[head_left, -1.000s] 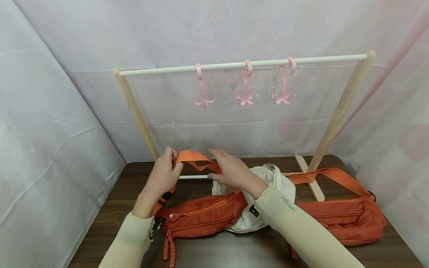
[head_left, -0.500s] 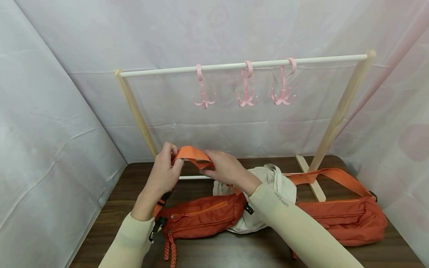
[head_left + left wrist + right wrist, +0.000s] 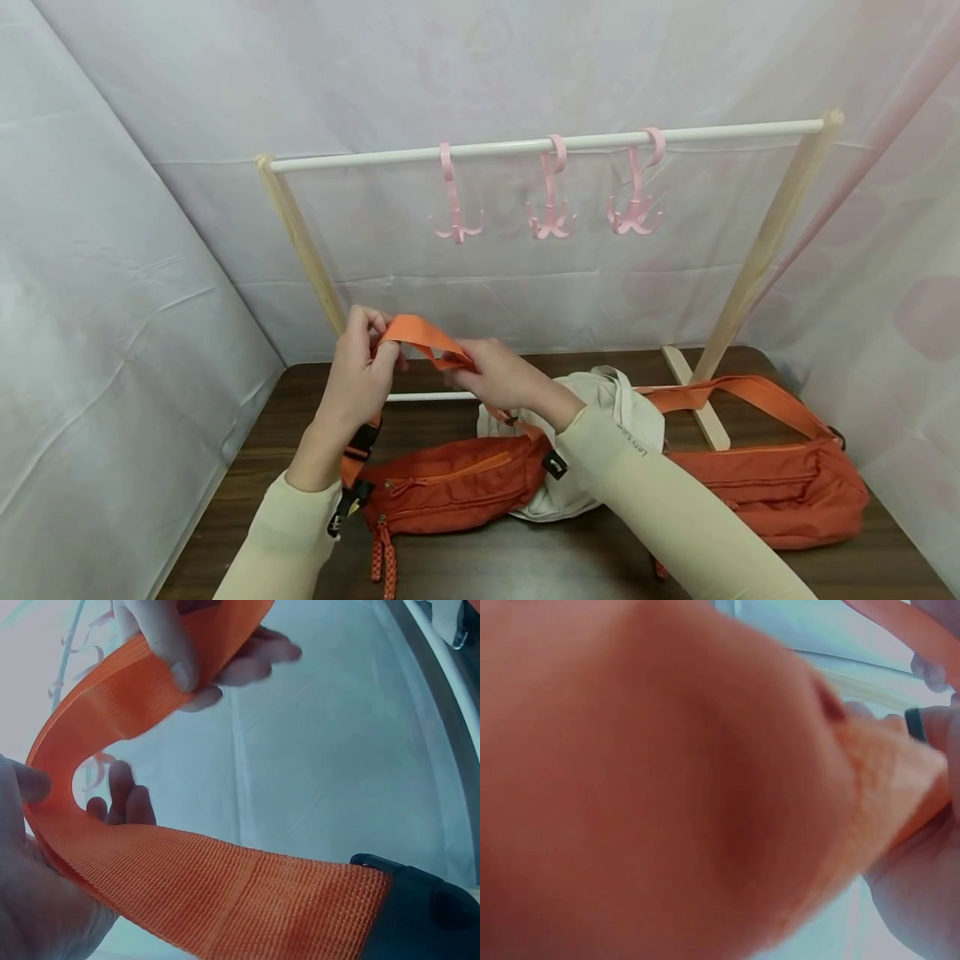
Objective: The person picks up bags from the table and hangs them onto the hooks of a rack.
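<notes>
In the head view my left hand (image 3: 356, 375) pinches an orange strap (image 3: 420, 331) between thumb and fingers, left of centre. My right hand (image 3: 501, 375) grips the same strap further right, so it arches between both hands. The strap belongs to a rust-red waist bag (image 3: 453, 487) lying on the table below, with cords hanging from its zips. A black buckle (image 3: 363, 442) sits on the strap under my left wrist. The left wrist view shows the webbing (image 3: 180, 874) looped across my left palm (image 3: 45, 892). Blurred orange strap (image 3: 630, 787) fills most of the right wrist view.
A white bag (image 3: 600, 417) lies partly under my right forearm, beside a second rust-red bag (image 3: 795, 492). Behind stands a wooden rack with a white bar (image 3: 360, 158). Three pink hooks (image 3: 455, 200) hang from it. Pale cloth (image 3: 112, 250) encloses the brown table (image 3: 232, 500).
My left hand has risen slightly and shifted left with the strap. My right hand has moved left and closed around the strap. The bags have barely moved.
</notes>
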### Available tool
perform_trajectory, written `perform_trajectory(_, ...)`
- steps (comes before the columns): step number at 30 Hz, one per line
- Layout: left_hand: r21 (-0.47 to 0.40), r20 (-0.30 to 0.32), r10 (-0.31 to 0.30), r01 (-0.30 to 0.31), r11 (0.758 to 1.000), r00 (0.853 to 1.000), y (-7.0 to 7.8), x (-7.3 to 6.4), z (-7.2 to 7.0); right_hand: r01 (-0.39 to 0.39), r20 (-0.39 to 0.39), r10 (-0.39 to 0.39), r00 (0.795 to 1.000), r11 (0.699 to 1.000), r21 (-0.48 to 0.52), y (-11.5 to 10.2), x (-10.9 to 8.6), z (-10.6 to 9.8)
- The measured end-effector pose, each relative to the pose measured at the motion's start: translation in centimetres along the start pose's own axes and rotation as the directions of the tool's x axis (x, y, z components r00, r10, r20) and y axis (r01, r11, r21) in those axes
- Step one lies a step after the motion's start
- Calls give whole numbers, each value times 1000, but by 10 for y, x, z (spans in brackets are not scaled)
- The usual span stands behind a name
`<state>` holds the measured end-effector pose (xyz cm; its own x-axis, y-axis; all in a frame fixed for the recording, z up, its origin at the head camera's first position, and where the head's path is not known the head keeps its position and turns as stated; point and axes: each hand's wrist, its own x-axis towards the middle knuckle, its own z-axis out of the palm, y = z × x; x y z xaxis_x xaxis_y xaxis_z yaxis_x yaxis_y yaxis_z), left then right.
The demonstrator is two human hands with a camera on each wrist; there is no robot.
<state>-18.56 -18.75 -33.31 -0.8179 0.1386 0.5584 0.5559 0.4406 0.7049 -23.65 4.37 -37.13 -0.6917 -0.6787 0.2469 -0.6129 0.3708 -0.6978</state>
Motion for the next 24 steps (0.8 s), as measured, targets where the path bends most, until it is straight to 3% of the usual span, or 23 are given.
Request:
perform_trajectory(6, -26, -12, -11, 10, 1000, 1000, 3, 3, -6, -25, 35, 20, 999, 989, 145, -4, -2, -8)
perform_trajectory(15, 24, -58, 0, 1, 1000, 998, 6, 5, -20, 37, -13, -35, 999, 982, 185, -22, -6, -27)
perform_trajectory(24, 143, -66, 33, -23, 989, 997, 8, 3, -31, 45, -23, -42, 999, 981, 187, -45, -15, -49)
